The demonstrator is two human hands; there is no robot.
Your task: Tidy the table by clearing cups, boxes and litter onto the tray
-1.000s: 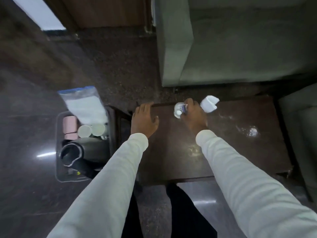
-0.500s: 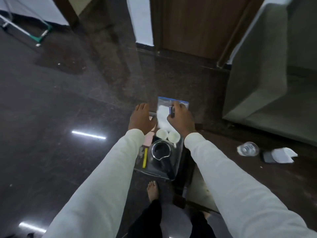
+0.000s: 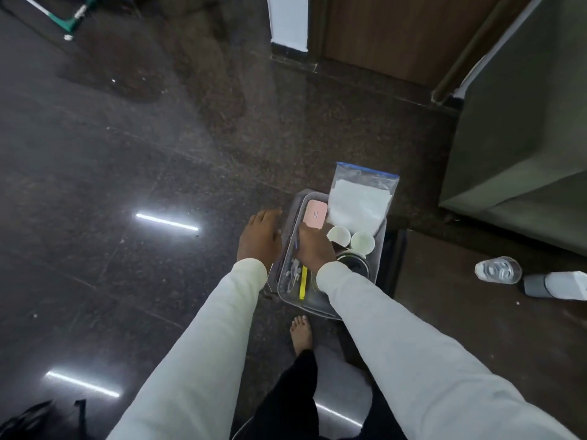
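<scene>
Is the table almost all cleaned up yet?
Partly. The tray already holds two white cups, a pink box, a bag of white powder, a dark jug and a yellow stick. Right now the right hand is reaching into the tray, and the left hand rests by its edge. Still left on the table: a clear plastic cup on its side and a white-and-grey carton.

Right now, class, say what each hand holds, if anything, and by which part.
The left hand holds nothing; it lies flat beside the tray. The right hand reaches into the tray, knuckles up; whether its fingers grip anything cannot be told.
</scene>
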